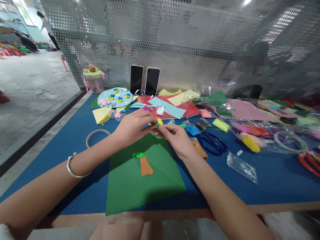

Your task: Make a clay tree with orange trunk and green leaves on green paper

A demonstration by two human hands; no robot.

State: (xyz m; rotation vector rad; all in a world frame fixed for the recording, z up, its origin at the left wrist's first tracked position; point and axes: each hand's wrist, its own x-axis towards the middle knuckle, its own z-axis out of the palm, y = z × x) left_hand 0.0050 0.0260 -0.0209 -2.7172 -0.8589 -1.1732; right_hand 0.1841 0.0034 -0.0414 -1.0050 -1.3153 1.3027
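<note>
My left hand (136, 124) and my right hand (175, 135) meet above the far edge of a green paper sheet (145, 196). Their fingertips pinch a small bit of bright green clay (156, 124), mostly hidden by the fingers. On the sheet lies a flat brown clay tree trunk (145, 166), wider at its base. Several bright green clay pieces (138, 155) sit at the trunk's top left. Just beyond my fingers is a bit of yellow clay (159, 121).
Blue-handled scissors (212, 143), a clear plastic wrapper (242, 167) and bagged clay (221, 125) lie on the right. A tape ring (97, 133) is at left. Behind stand two phones (152, 81), a bee-decorated disc (115, 97) and a lidded cup (93, 80) before a perforated metal panel (175, 33).
</note>
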